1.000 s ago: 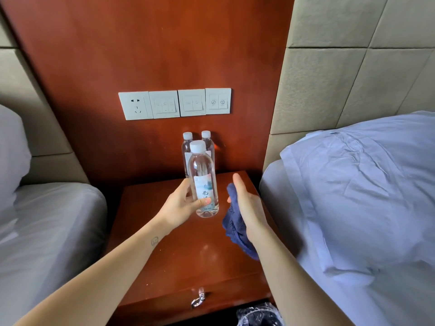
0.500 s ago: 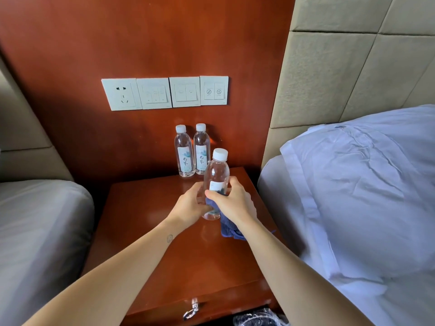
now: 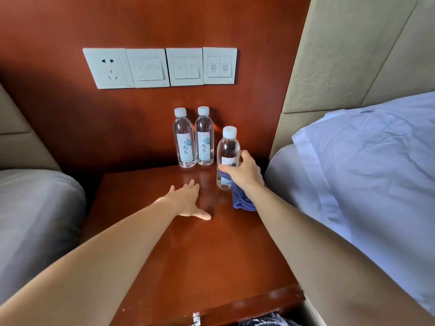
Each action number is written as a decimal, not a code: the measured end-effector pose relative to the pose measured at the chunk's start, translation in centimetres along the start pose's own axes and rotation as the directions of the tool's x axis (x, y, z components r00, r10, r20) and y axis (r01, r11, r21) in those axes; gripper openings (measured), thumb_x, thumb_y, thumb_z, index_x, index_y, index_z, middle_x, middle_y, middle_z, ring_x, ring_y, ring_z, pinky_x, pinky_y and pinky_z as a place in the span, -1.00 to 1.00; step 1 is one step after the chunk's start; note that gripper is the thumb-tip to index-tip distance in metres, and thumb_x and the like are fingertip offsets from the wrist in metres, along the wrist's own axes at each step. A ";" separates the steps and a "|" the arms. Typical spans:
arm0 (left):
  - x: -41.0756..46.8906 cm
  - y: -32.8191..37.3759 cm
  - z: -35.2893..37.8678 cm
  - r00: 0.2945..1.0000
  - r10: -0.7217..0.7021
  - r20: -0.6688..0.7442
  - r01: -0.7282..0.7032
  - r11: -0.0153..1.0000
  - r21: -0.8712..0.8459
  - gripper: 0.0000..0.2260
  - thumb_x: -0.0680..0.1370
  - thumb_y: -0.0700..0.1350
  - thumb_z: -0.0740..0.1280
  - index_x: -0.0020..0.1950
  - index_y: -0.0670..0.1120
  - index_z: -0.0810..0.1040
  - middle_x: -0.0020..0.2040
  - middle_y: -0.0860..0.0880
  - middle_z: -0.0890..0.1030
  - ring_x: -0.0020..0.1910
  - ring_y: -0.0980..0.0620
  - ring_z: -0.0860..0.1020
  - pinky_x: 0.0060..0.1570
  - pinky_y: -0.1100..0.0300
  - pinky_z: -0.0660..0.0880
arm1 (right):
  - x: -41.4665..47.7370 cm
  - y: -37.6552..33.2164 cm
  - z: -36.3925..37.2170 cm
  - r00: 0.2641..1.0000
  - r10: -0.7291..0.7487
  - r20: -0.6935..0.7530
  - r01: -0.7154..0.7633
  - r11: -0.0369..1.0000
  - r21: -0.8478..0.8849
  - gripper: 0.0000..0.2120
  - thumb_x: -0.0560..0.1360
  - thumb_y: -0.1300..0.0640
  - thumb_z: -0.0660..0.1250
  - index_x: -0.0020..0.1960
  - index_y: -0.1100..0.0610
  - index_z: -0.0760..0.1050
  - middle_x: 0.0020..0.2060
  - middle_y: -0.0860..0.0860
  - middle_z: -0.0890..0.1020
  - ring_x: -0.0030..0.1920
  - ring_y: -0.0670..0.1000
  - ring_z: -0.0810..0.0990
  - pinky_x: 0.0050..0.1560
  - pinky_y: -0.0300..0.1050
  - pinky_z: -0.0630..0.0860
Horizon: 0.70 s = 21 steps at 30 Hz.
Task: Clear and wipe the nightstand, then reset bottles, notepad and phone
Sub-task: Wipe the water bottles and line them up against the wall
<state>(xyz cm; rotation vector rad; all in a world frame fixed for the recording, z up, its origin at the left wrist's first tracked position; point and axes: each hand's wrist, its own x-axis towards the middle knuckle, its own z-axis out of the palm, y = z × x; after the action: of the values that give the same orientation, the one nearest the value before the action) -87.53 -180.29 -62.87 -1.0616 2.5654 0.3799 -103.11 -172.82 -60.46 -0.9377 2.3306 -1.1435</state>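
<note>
Head view. Grips one bottle (image 3: 227,149) and a blue cloth (image 3: 242,202) together in the right hand (image 3: 243,176), bottle upright at the back right of the nightstand (image 3: 188,255), just beside two other bottles (image 3: 204,142) standing against the wood panel (image 3: 131,128). Spreads the left hand (image 3: 186,201) flat, fingers straight, holding nothing, near its top.

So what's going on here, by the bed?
A person seems to be lining up water bottles on a wooden nightstand. The right hand grips a third bottle, with a blue cloth bunched in the same hand, just right of two bottles standing upright at the back. The left hand is open, fingers spread low over the top. No notepad or phone is in view.
</note>
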 end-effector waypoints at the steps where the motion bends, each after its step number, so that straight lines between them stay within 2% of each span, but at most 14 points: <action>1: 0.1 -0.2 -0.1 1.000 0.001 0.018 -0.001 1.000 -0.018 -0.01 0.43 0.31 0.37 0.60 -0.11 -0.12 0.60 -0.08 -0.12 0.57 -0.09 -0.06 0.51 -0.10 -0.01 | 0.8 0.0 0.2 1.000 0.007 0.001 -0.007 1.000 0.020 -0.45 0.37 -0.19 0.45 0.26 -0.04 0.37 0.18 0.00 0.59 0.18 0.12 0.56 0.16 0.11 0.51; 3: 0.3 -0.4 -0.1 1.000 0.010 0.017 -0.009 0.999 -0.032 0.01 0.41 0.33 0.38 0.60 -0.08 -0.13 0.60 -0.04 -0.10 0.57 -0.06 -0.02 0.49 -0.03 0.10 | 2.5 -0.3 0.3 1.000 0.006 0.002 -0.006 0.999 0.042 -0.44 0.35 -0.16 0.47 0.26 -0.03 0.37 0.20 0.02 0.57 0.17 0.12 0.56 0.16 0.11 0.51; 5: 0.5 -0.5 -0.1 1.000 0.002 0.006 -0.002 1.000 0.026 0.03 0.37 0.38 0.37 0.60 -0.06 -0.09 0.60 -0.01 -0.05 0.56 -0.07 0.08 0.45 -0.03 0.21 | 4.0 -0.6 0.4 1.000 0.004 -0.004 -0.004 0.998 0.060 -0.45 0.35 -0.13 0.48 0.25 -0.02 0.39 0.20 0.03 0.56 0.14 0.11 0.57 0.16 0.09 0.51; 6: 0.6 -0.3 -0.4 1.000 -0.008 0.002 0.008 0.998 0.067 0.03 0.35 0.40 0.37 0.60 -0.06 -0.03 0.60 -0.02 0.02 0.53 -0.11 0.18 0.40 -0.03 0.29 | 4.8 -0.7 0.5 1.000 0.004 -0.009 -0.003 0.998 0.069 -0.47 0.36 -0.11 0.49 0.24 -0.01 0.40 0.18 0.02 0.58 0.13 0.10 0.58 0.15 0.08 0.52; 8: 1.2 0.2 -1.1 1.000 -0.027 0.002 0.026 0.989 0.142 -0.01 0.30 0.42 0.40 0.54 -0.10 0.17 0.51 -0.05 0.28 0.39 -0.16 0.38 0.28 -0.01 0.39 | 6.2 -0.9 0.7 1.000 0.009 -0.017 -0.007 0.997 0.079 -0.50 0.36 -0.09 0.49 0.22 0.01 0.41 0.14 0.00 0.61 0.11 0.09 0.59 0.15 0.06 0.52; 10: 1.9 0.5 -1.5 1.000 -0.006 -0.004 0.007 0.983 0.186 -0.11 0.25 0.45 0.41 0.37 -0.12 0.38 0.27 -0.07 0.51 0.26 -0.16 0.48 0.31 -0.04 0.34 | 7.5 -1.1 1.0 1.000 0.013 -0.020 -0.012 0.996 0.084 -0.50 0.36 -0.08 0.50 0.21 0.01 0.41 0.14 -0.01 0.61 0.10 0.08 0.59 0.14 0.04 0.52; 12: 2.3 0.5 -1.8 1.000 0.017 -0.008 -0.014 0.978 0.209 -0.15 0.20 0.48 0.41 0.23 -0.11 0.44 0.10 -0.06 0.59 0.20 -0.16 0.52 0.42 -0.15 0.17 | 8.5 -1.4 1.2 1.000 0.011 -0.013 -0.009 0.996 0.093 -0.50 0.38 -0.06 0.50 0.23 0.02 0.40 0.16 -0.01 0.60 0.13 0.09 0.59 0.13 -0.01 0.51; 14: 2.6 0.4 -2.0 0.999 0.024 -0.020 -0.019 0.972 0.235 -0.16 0.18 0.48 0.42 0.19 -0.12 0.44 0.04 -0.06 0.59 0.17 -0.17 0.53 0.45 -0.24 0.05 | 9.4 -1.7 1.3 1.000 -0.001 0.005 0.000 0.994 0.107 -0.45 0.41 -0.03 0.49 0.32 0.06 0.38 0.21 0.01 0.57 0.20 0.09 0.56 0.11 -0.10 0.44; 16: 2.6 0.7 -2.4 0.999 0.030 -0.017 -0.024 0.963 0.268 -0.16 0.19 0.46 0.43 0.20 -0.14 0.44 0.00 -0.06 0.58 0.16 -0.17 0.52 0.44 -0.29 0.00 | 10.0 -1.9 1.5 1.000 -0.013 0.021 0.011 0.993 0.114 -0.42 0.42 -0.01 0.48 0.36 0.09 0.36 0.25 0.03 0.55 0.23 0.09 0.54 0.11 -0.12 0.41; 21: 3.0 0.9 -2.6 0.999 0.045 -0.008 -0.041 0.958 0.284 -0.17 0.18 0.45 0.45 0.16 -0.16 0.49 -0.05 -0.05 0.58 0.14 -0.17 0.53 0.44 -0.30 -0.02 | 11.3 -1.9 2.3 0.999 -0.001 0.036 -0.005 0.987 0.164 -0.50 0.36 -0.02 0.52 0.23 0.00 0.45 0.17 -0.02 0.62 0.13 0.06 0.61 0.24 0.02 0.51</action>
<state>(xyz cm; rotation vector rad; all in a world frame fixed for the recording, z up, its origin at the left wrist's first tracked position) -90.67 -182.50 -61.62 -0.9073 2.5604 0.0104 -108.99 -182.97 -60.76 -0.8893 2.1702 -1.2842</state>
